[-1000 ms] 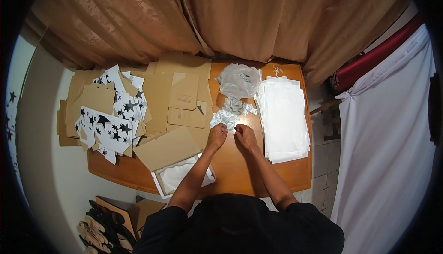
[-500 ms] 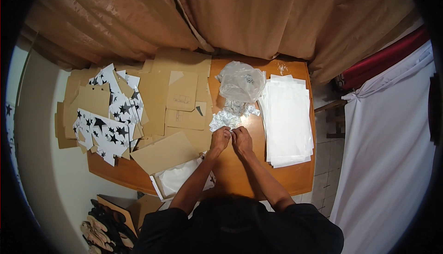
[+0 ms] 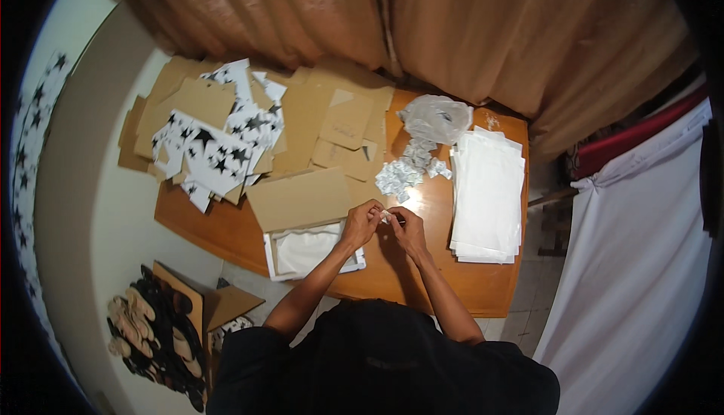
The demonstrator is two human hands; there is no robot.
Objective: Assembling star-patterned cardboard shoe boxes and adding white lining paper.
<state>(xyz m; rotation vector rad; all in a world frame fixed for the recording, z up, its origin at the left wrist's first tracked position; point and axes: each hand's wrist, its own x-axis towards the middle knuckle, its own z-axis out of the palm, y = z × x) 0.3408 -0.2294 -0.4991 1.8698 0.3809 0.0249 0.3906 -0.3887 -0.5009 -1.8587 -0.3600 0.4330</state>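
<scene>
Between the fingertips of both hands is a small white packet, too small to make out closely. My left hand pinches its left side. My right hand, closed as well, grips it from the right. Just beyond the hands lies a loose heap of small whitish packets, running back to a clear plastic bag. Left of my left wrist stands an open shallow box with white tissue paper inside. Its brown cardboard lid is tipped back.
A stack of white paper sheets lies on the right of the wooden table. Flat cardboard pieces and star-printed white cutouts cover the left. Brown curtains hang behind. Several shoes sit at lower left.
The view has turned, so the table's things appear shifted right. My hands have drawn back from the packet heap, and the small packet now shows between their fingers.
</scene>
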